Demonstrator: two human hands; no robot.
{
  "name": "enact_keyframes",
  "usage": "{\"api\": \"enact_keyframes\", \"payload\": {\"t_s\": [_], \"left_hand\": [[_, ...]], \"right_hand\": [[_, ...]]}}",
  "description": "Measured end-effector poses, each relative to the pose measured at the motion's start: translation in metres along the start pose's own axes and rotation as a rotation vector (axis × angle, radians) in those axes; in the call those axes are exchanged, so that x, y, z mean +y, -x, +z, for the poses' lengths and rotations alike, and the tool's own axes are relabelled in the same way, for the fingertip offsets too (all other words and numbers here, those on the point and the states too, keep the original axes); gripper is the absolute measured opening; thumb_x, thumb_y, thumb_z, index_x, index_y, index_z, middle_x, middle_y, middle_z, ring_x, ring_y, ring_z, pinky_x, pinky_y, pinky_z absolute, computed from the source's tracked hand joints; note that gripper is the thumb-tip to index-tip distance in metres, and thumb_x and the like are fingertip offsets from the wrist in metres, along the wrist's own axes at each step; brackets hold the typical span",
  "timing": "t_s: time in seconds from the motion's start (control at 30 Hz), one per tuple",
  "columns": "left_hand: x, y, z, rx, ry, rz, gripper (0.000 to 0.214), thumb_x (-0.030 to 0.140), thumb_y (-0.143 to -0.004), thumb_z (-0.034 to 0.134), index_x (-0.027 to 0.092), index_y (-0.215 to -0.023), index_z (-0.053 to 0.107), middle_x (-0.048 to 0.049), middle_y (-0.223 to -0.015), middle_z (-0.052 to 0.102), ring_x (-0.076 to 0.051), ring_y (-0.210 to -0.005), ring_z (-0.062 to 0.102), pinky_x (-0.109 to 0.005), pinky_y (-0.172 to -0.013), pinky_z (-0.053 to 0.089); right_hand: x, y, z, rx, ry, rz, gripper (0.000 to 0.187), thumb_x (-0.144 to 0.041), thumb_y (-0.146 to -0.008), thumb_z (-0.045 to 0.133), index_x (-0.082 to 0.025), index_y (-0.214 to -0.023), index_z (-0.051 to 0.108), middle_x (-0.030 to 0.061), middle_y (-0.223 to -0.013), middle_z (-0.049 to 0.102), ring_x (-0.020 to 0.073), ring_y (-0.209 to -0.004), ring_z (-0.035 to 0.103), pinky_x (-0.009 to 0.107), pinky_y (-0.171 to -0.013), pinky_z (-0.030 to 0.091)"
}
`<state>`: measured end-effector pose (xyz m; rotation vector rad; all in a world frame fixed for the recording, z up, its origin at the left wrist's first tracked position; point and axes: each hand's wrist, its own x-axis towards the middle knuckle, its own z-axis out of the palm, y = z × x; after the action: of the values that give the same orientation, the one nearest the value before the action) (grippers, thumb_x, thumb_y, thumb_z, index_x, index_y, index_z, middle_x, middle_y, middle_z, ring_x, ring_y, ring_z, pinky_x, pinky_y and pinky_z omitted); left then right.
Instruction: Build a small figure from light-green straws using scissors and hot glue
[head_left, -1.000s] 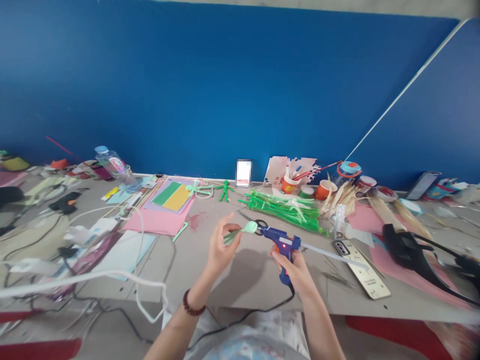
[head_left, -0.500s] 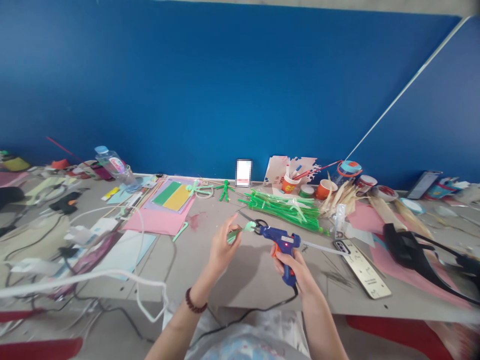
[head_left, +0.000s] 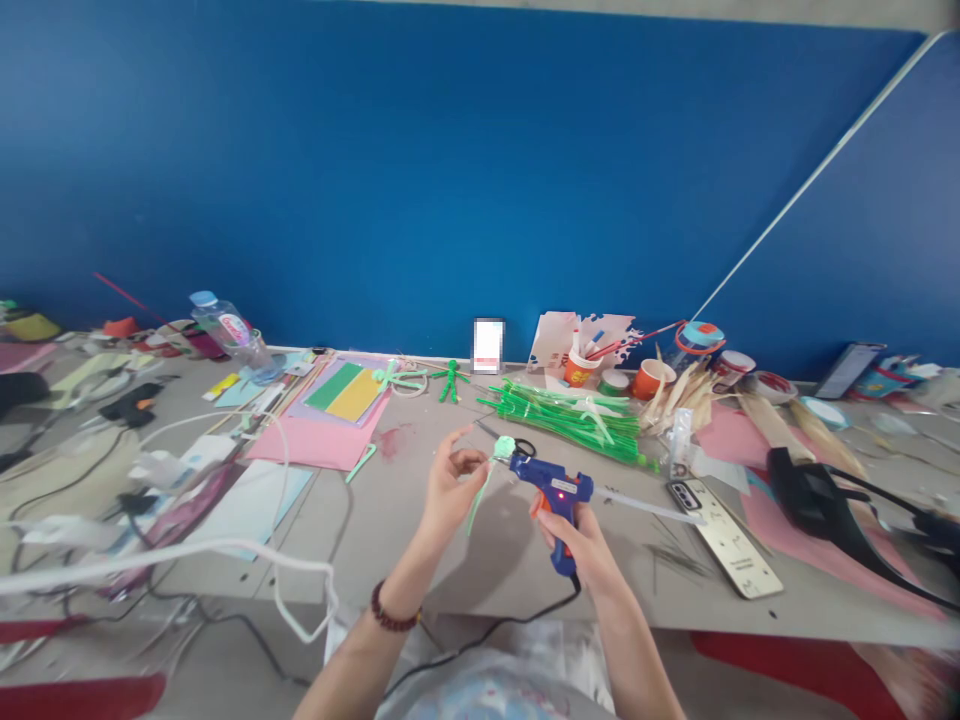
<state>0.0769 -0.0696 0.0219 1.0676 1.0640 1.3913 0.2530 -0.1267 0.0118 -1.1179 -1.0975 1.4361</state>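
Observation:
My right hand (head_left: 571, 530) is wrapped round the handle of a blue glue gun (head_left: 553, 482), whose nozzle points left and a white glue stick (head_left: 649, 503) trails from its back. My left hand (head_left: 455, 482) pinches a light green pipe cleaner (head_left: 478, 505) with a rounded, coiled top (head_left: 505, 448). The nozzle is at or very near the underside of that coil; whether they touch I cannot tell. Just behind lie black-handled scissors (head_left: 523, 448), partly hidden. A green pipe-cleaner figure (head_left: 451, 382) stands farther back.
Green pipe cleaners (head_left: 559, 415) lie bundled behind the glue gun. A phone (head_left: 724, 540) rests to the right, and a bent pipe cleaner (head_left: 361, 463) to the left near pink paper (head_left: 315, 443). The gun's black cord (head_left: 517, 622) runs over the table edge. A bottle (head_left: 229, 330) stands at back left.
My left hand has turned the pipe cleaner so its coiled top is raised and its stem hangs down. The glue gun has shifted slightly left, its nozzle now by the coil.

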Motion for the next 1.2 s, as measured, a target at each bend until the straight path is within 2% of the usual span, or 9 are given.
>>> {"api": "enact_keyframes", "payload": {"t_s": [0.23, 0.47, 0.7, 0.87, 1.0, 1.1, 1.2], "left_hand": [[0.008, 0.0, 0.002, 0.012, 0.234, -0.153, 0.059, 0.023, -0.057, 0.078, 0.019, -0.11, 0.052, 0.0028, -0.066, 0.064, -0.009, -0.062, 0.055, -0.02, -0.062, 0.04], [0.008, 0.0, 0.003, 0.003, 0.264, -0.194, 0.06, 0.023, -0.056, 0.08, 0.018, -0.109, 0.052, 0.0024, -0.065, 0.064, -0.01, -0.063, 0.057, -0.021, -0.064, 0.041], [0.007, -0.001, 0.003, 0.04, 0.296, -0.266, 0.06, 0.022, -0.055, 0.079, 0.018, -0.109, 0.052, 0.0039, -0.063, 0.063, -0.01, -0.057, 0.056, -0.02, -0.056, 0.038], [0.005, -0.003, 0.002, 0.056, 0.332, -0.259, 0.06, 0.022, -0.054, 0.079, 0.017, -0.108, 0.052, 0.005, -0.06, 0.061, -0.009, -0.054, 0.054, -0.019, -0.054, 0.037], [0.004, -0.003, 0.001, 0.067, 0.349, -0.26, 0.059, 0.022, -0.053, 0.08, 0.018, -0.106, 0.054, 0.0046, -0.061, 0.061, -0.008, -0.056, 0.054, -0.018, -0.054, 0.037], [0.004, -0.003, 0.001, 0.078, 0.347, -0.267, 0.059, 0.023, -0.052, 0.081, 0.018, -0.105, 0.055, 0.0045, -0.062, 0.061, -0.008, -0.055, 0.053, -0.018, -0.053, 0.036], [0.004, -0.004, 0.002, 0.094, 0.33, -0.268, 0.059, 0.023, -0.052, 0.081, 0.018, -0.105, 0.055, 0.0049, -0.061, 0.061, -0.007, -0.055, 0.053, -0.018, -0.053, 0.036]], "right_hand": [[0.004, -0.001, -0.003, 0.007, 0.09, -0.003, 0.026, -0.042, -0.077, 0.06, -0.017, -0.081, 0.059, -0.0049, -0.053, 0.041, 0.0077, -0.047, 0.035, 0.022, -0.047, 0.027], [-0.002, 0.0, 0.0, 0.03, 0.177, 0.011, 0.032, -0.047, -0.076, 0.06, -0.015, -0.081, 0.06, -0.004, -0.054, 0.041, 0.009, -0.048, 0.035, 0.023, -0.046, 0.029], [-0.01, 0.005, 0.007, 0.083, 0.431, -0.144, 0.023, -0.038, -0.081, 0.056, -0.016, -0.079, 0.06, 0.0002, -0.062, 0.051, 0.0135, -0.056, 0.047, 0.028, -0.056, 0.041], [-0.012, 0.009, 0.01, 0.1, 0.517, -0.148, 0.022, -0.037, -0.081, 0.056, -0.015, -0.08, 0.06, 0.0008, -0.061, 0.053, 0.014, -0.055, 0.049, 0.029, -0.057, 0.042], [-0.007, 0.006, 0.008, 0.102, 0.403, -0.146, 0.024, -0.04, -0.081, 0.056, -0.016, -0.082, 0.06, -0.0005, -0.062, 0.051, 0.0119, -0.056, 0.047, 0.026, -0.057, 0.041], [-0.001, 0.001, 0.006, 0.055, 0.128, -0.088, 0.03, -0.046, -0.084, 0.052, -0.017, -0.086, 0.058, -0.0044, -0.056, 0.044, 0.009, -0.05, 0.044, 0.023, -0.051, 0.04], [0.003, -0.002, 0.003, -0.056, -0.144, 0.032, 0.037, -0.054, -0.085, 0.047, -0.018, -0.095, 0.052, -0.005, -0.058, 0.043, 0.0099, -0.047, 0.05, 0.02, -0.04, 0.038]]}}
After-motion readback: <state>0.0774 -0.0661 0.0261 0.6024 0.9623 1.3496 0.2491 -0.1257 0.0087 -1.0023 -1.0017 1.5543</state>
